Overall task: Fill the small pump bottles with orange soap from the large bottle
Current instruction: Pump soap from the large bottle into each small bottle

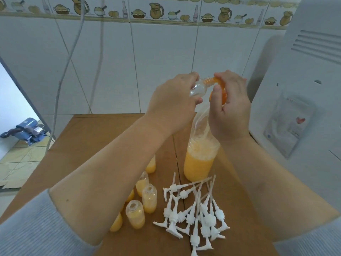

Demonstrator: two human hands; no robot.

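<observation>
Left hand grips empty small bottle, right hand grips orange funnel; misseated funnel risks soap spilling onto worktop.

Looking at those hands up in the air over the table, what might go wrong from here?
1. The left hand holds a small clear bottle tipped against an orange funnel gripped by the right hand; soap could miss the narrow neck and spill.
2. The filled small bottles stand uncapped under the left forearm; a dropped arm might topple them.
3. The large bottle stands unheld on the table.
</observation>
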